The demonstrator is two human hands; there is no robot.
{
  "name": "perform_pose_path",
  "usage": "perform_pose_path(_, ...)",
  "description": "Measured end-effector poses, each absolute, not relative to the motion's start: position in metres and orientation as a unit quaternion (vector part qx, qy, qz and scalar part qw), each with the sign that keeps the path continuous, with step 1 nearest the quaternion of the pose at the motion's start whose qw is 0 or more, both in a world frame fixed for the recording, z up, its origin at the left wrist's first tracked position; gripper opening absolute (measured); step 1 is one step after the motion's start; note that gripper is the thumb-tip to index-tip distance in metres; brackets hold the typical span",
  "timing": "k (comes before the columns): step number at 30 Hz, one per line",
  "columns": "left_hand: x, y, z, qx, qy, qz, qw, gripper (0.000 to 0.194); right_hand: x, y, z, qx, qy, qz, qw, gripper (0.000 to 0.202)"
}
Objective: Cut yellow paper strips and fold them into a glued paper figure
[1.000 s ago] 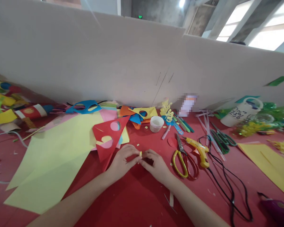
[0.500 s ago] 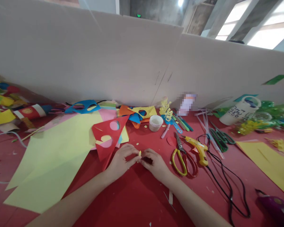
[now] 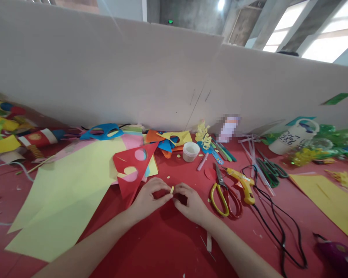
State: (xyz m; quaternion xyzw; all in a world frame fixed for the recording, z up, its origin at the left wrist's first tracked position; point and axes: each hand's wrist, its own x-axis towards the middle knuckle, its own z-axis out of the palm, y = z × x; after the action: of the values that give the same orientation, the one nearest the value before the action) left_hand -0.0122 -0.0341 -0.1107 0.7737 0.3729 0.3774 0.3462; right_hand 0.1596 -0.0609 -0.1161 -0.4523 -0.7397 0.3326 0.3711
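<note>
A tiny yellow strip (image 3: 172, 189), which looks like paper, stands between the thumb and fingertips of my left hand (image 3: 151, 196). My right hand (image 3: 190, 199) is right beside it, fingers curled and thumb bent in; whether these fingertips also grip the strip or something else is hidden. Both hands are just above the red tabletop (image 3: 162, 247). A red sheet with cut-out holes (image 3: 126, 158) lies just left of my left hand. Yellow-and-red-handled scissors (image 3: 220, 189) rest to the right of my right hand.
A white cup (image 3: 190, 152) stands beyond the hands. At right lie a yellow glue gun (image 3: 245, 183) with its black cord, green scissors (image 3: 269, 168) and yellow sheets (image 3: 326, 200). Large pale yellow paper (image 3: 66, 193) covers the left. A white panel (image 3: 104, 77) closes off the back.
The fingertips have parted slightly, and more of the yellow strip shows between them. The objects on the table have stayed in place.
</note>
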Motion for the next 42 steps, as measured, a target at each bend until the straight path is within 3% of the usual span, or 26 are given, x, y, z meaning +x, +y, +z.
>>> perform_pose_path(5,-0.014,-0.036,-0.103,0.781,0.366,0.36,0.356,0.014,0.161,-0.061,-0.116,-0.453,-0.733,0.341,0.375,0.03)
perform_pose_path(11,-0.016,-0.037,-0.096,0.767,0.38,0.358,0.373,0.028,0.16,-0.063,-0.115,-0.459,-0.73,0.345,0.371,0.022)
perform_pose_path(18,-0.016,-0.037,-0.095,0.761,0.393,0.362,0.368,0.027,0.161,-0.062,-0.119,-0.45,-0.729,0.348,0.382,0.008)
perform_pose_path(26,-0.015,-0.033,-0.108,0.745,0.473,0.362,0.299,0.02,0.171,-0.051,-0.125,-0.569,-0.66,0.229,0.434,0.01)
perform_pose_path(30,-0.012,-0.032,-0.112,0.78,0.461,0.339,0.253,0.015,0.175,-0.048,-0.13,-0.582,-0.661,0.231,0.414,0.012)
perform_pose_path(42,-0.011,-0.039,-0.112,0.883,0.365,0.216,0.201,0.026,0.178,-0.051,-0.127,-0.533,-0.662,0.279,0.447,0.019)
